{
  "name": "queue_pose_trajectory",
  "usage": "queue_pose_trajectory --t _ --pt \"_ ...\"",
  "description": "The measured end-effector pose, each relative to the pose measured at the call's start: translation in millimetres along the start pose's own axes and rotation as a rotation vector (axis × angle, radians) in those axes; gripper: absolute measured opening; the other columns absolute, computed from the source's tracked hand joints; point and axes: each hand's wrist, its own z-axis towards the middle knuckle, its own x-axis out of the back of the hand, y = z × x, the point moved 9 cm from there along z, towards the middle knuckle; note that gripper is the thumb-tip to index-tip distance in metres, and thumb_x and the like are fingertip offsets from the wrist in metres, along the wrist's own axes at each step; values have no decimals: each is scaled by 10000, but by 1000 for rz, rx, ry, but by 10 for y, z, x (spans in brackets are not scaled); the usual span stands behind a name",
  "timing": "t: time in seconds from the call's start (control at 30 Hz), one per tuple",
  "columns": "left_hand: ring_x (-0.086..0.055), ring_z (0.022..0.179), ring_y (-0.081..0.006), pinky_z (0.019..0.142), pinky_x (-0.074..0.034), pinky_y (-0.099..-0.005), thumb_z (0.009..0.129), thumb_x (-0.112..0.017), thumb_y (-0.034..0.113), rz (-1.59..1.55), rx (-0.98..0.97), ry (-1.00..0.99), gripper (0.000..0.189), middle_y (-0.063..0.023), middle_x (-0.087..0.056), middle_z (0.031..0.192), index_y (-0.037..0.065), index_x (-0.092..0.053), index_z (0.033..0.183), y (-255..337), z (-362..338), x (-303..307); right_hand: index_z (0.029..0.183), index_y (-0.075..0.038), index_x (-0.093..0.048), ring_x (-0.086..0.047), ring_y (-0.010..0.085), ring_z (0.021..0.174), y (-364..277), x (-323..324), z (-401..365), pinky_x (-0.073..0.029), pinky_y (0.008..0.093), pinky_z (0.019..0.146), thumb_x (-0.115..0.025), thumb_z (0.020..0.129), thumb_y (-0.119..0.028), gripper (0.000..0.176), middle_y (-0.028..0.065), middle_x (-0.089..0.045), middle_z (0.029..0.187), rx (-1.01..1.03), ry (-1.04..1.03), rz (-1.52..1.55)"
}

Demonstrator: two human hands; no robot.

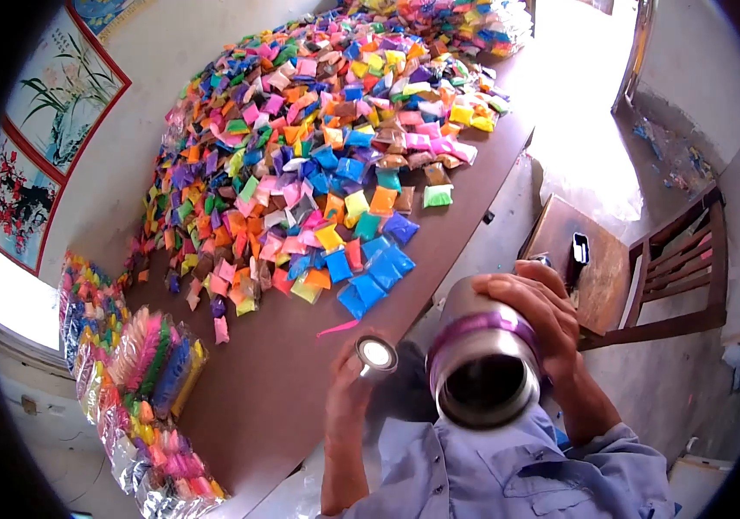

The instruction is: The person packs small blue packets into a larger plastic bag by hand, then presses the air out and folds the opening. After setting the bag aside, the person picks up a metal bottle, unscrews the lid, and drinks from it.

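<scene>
My right hand (543,316) is wrapped round a steel vacuum flask (465,298) with a purple band. The flask is raised and tilted in front of my chest. Its dark open mouth faces me, and I cannot make out what is inside. In my left hand (348,372) is a small round metal lid (377,355), held by the table's near edge, to the left of the flask and apart from it. Part of the left fingers is hidden behind the lid.
A brown table (275,381) bears a large heap of small coloured packets (301,156). Bundled clear bags of packets (162,363) line its left end. To the right stand a wooden stool (608,268) with a dark object on it and a wooden chair (682,268).
</scene>
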Motion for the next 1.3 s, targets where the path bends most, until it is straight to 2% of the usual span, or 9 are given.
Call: queue_pose_trajectory --t 0.13,0.17,0.3,0.43,0.63,0.77,0.97,1.13,1.3 --pt "-707 1123 -220 985 -580 -380 823 -839 597 271 -70 67 936 -137 -696 1263 -65 -574 1429 604 4 -508 1356 -71 -662 -756 342 1168 517 -358 -424 -474 528 1129 -1031 556 -478 971 143 -780 1243 -116 -57 -55" --pt "-671 1222 -224 1045 -537 -367 910 -803 416 323 -129 -63 801 -158 -667 1391 -37 -545 1518 726 19 -615 1363 -86 -660 -754 336 1160 628 -435 -526 -476 526 1141 -1041 495 -528 1046 131 -782 1229 -147 -72 -91" --pt "-703 1144 -199 993 -573 -353 844 -943 263 498 -163 -49 809 -154 -705 1343 1 -559 1506 927 85 -1029 1344 -81 -660 -754 317 1146 853 -674 -796 -483 508 1127 -1041 533 -459 972 123 -781 1210 -223 -99 -138" --pt "-768 927 -185 828 -631 -346 833 -951 302 1111 -209 -13 728 -169 -769 1149 -22 -617 1393 1020 190 -1427 1341 -73 -651 -754 313 1134 960 -787 -934 -489 497 1114 -1031 570 -396 919 131 -776 1206 -260 -129 -133" --pt "-776 954 -303 832 -622 -403 822 -934 400 1446 -308 -18 684 -200 -760 1090 -40 -669 1274 917 331 -1650 1357 -67 -621 -733 330 1180 987 -826 -1014 -487 498 1102 -1017 542 -321 941 160 -753 1255 -230 -122 -126" --pt "-779 913 -297 787 -622 -398 837 -922 416 1552 -330 -48 620 -200 -770 1077 -28 -723 1222 818 392 -1759 1371 -71 -604 -722 334 1195 1003 -851 -1067 -480 500 1110 -1020 531 -314 968 153 -741 1292 -211 -134 -145" --pt "-769 1030 -384 913 -613 -458 820 -919 353 1701 -315 -153 636 -203 -771 1169 -6 -708 1302 637 417 -1897 1387 -72 -582 -714 343 1211 1061 -900 -1203 -475 508 1115 -1018 505 -308 1011 152 -726 1326 -222 -92 -105" --pt "-632 1338 -411 1116 -521 -488 792 -937 320 1665 -535 -547 762 -218 -646 1449 28 -635 1427 533 338 -2090 1373 -71 -587 -717 345 1200 1069 -857 -1223 -485 509 1103 -1012 523 -314 982 154 -728 1315 -244 -74 -86" --pt "-652 1270 -415 1041 -544 -500 794 -941 403 1735 -589 -318 773 -221 -651 1402 40 -640 1406 690 382 -2162 1360 -68 -592 -721 342 1197 1158 -823 -1291 -491 506 1097 -1004 570 -338 930 150 -731 1302 -271 -38 -104"
